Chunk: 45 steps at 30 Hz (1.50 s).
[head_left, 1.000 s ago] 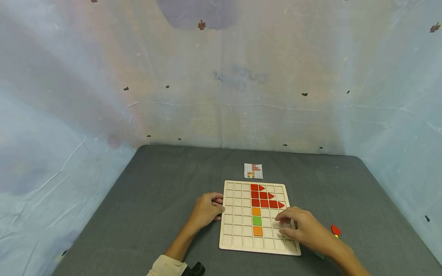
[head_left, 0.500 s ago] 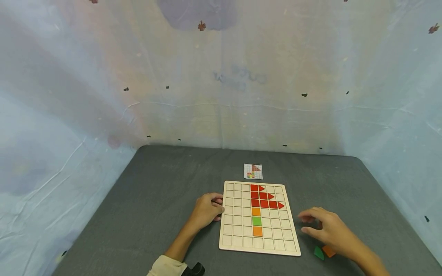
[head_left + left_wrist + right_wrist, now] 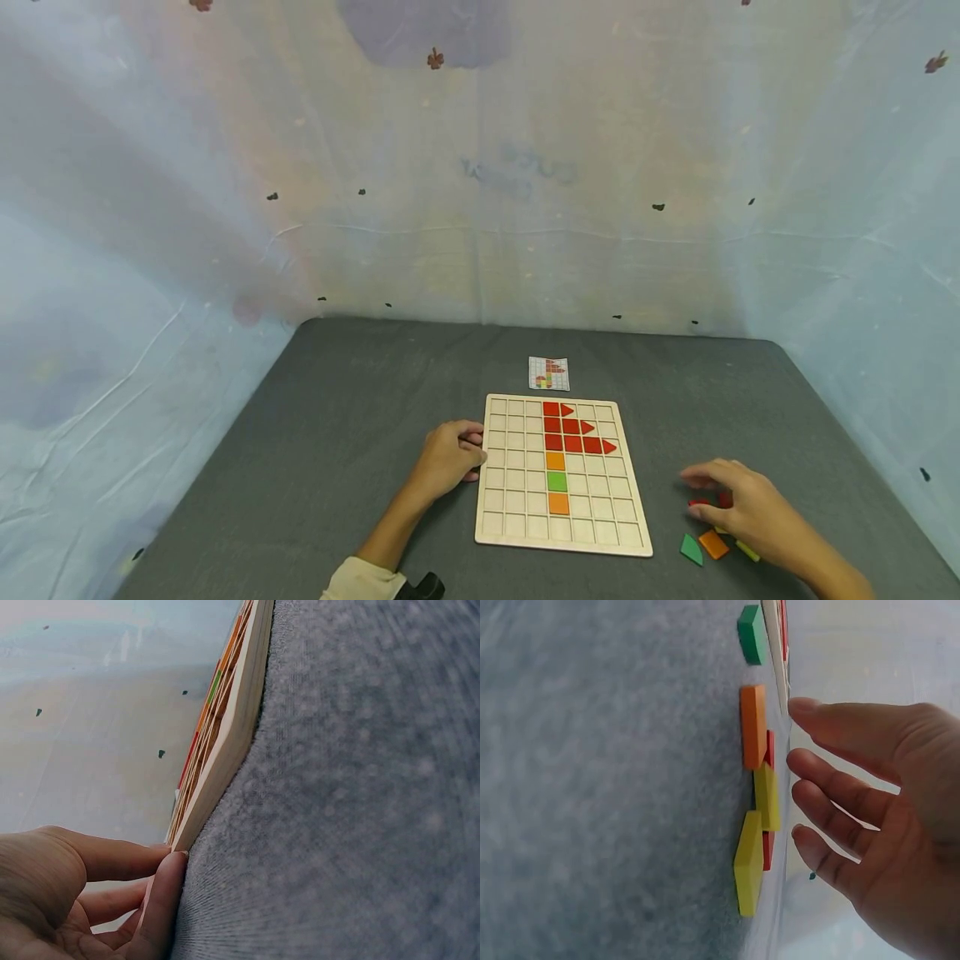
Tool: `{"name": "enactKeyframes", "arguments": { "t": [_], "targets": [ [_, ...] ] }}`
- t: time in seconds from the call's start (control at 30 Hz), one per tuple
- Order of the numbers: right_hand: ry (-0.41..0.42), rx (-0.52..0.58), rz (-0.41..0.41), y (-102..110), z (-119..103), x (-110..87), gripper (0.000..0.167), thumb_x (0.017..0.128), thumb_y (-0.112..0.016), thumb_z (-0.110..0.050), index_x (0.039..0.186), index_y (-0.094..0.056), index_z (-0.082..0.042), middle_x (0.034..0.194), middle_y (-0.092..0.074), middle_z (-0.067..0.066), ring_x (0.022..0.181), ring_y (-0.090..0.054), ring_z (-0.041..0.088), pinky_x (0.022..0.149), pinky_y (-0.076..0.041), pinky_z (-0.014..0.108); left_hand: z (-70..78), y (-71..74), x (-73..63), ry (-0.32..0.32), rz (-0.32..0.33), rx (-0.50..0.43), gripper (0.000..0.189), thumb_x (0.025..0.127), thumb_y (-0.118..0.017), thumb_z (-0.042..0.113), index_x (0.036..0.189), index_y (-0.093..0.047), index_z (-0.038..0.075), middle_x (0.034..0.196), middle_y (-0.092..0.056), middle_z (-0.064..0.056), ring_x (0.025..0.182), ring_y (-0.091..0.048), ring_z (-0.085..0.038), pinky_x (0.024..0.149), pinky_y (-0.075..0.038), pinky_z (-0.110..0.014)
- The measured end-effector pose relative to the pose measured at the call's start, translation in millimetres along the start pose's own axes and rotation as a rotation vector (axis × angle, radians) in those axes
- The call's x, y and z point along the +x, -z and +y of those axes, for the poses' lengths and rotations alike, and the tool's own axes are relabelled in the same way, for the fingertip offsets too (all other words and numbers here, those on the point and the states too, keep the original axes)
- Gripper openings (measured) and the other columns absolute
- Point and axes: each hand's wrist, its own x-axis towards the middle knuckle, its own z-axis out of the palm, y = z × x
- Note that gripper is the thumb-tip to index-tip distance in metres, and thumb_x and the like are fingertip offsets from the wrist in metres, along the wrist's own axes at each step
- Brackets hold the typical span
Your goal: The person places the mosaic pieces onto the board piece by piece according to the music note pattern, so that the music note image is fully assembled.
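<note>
My left hand [image 3: 447,458] holds the left edge of a wooden grid board [image 3: 516,478], thumb and forefinger at its rim [image 3: 217,769] in the left wrist view. Red squares [image 3: 552,425] and red triangles [image 3: 610,447] form three rows on the board; below them run an orange square [image 3: 555,461], a green square [image 3: 557,482] and another orange square [image 3: 558,503]. Right of the board, my right hand [image 3: 757,508] hovers over loose pieces, fingers apart and holding nothing. Among these are a green piece [image 3: 752,634], an orange square [image 3: 753,727], yellow pieces [image 3: 748,866] and red ones partly hidden.
A small printed card [image 3: 549,373] with a coloured grid pattern lies just behind the board. The dark grey tabletop [image 3: 375,383] carries everything, with a pale cloth backdrop [image 3: 480,267] around its back and sides.
My right hand has moved off the board to the right, over the loose pieces, uncovering the green and orange ones. The left hand stays at the board's edge.
</note>
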Motion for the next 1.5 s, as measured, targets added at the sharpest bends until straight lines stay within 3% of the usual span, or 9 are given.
{"name": "enactKeyframes", "arguments": {
  "t": [0.27, 0.43, 0.6, 0.83, 1.07, 1.5],
  "targets": [
    [-0.070, 0.001, -0.102, 4.5, 7.2, -0.8, 0.039, 0.086, -0.088, -0.034, 0.119, -0.075, -0.019, 0.113, -0.070, -0.009, 0.096, -0.061, 0.005, 0.075, -0.055, 0.028, 0.5, 0.1, -1.1, 0.001, 0.007, 0.007, 0.041, 0.090, -0.073, -0.004, 0.130, -0.067, -0.008, 0.111, -0.068, -0.017, 0.092, -0.071, -0.020, 0.062, -0.065, -0.029],
    [-0.091, 0.008, -0.133, 3.6, 9.2, -0.4, 0.038, 0.085, -0.088, -0.034, 0.117, -0.075, -0.019, 0.106, -0.067, -0.010, 0.091, -0.056, 0.002, 0.073, -0.052, 0.027, 1.0, -0.2, -1.1, 0.002, 0.007, 0.005, 0.042, 0.090, -0.074, -0.003, 0.131, -0.067, -0.008, 0.111, -0.068, -0.017, 0.092, -0.071, -0.020, 0.062, -0.065, -0.029],
    [-0.075, 0.000, -0.118, 1.9, 8.6, -1.3, 0.036, 0.083, -0.090, -0.031, 0.114, -0.075, -0.019, 0.099, -0.064, -0.011, 0.087, -0.051, -0.001, 0.071, -0.049, 0.026, 1.2, -0.1, -1.0, 0.002, 0.007, 0.005, 0.042, 0.090, -0.074, -0.002, 0.131, -0.067, -0.008, 0.111, -0.068, -0.016, 0.093, -0.072, -0.021, 0.062, -0.065, -0.029],
    [-0.079, -0.036, -0.116, 4.5, 10.5, -1.7, 0.037, 0.083, -0.091, -0.035, 0.114, -0.076, -0.021, 0.107, -0.068, -0.011, 0.092, -0.054, 0.004, 0.074, -0.050, 0.028, 0.7, 0.0, -0.2, 0.005, 0.008, 0.009, 0.042, 0.090, -0.074, -0.002, 0.131, -0.068, -0.007, 0.111, -0.068, -0.016, 0.092, -0.071, -0.019, 0.062, -0.065, -0.029],
    [-0.103, -0.037, -0.155, 8.7, 13.0, -0.5, 0.036, 0.084, -0.089, -0.036, 0.113, -0.076, -0.019, 0.105, -0.067, -0.010, 0.090, -0.053, 0.004, 0.072, -0.048, 0.027, 0.6, -0.2, 0.8, 0.001, 0.010, 0.016, 0.041, 0.090, -0.074, -0.002, 0.130, -0.068, -0.007, 0.110, -0.068, -0.015, 0.091, -0.071, -0.019, 0.062, -0.065, -0.029],
    [-0.069, -0.048, -0.112, 2.7, 7.0, -0.5, 0.019, 0.089, -0.086, -0.031, 0.103, -0.077, -0.022, 0.100, -0.066, -0.011, 0.085, -0.049, 0.003, 0.067, -0.045, 0.026, 2.2, -0.1, 0.3, 0.008, 0.008, 0.017, 0.041, 0.089, -0.073, -0.003, 0.129, -0.068, -0.008, 0.109, -0.069, -0.016, 0.093, -0.071, -0.020, 0.063, -0.066, -0.029]
  ]
}}
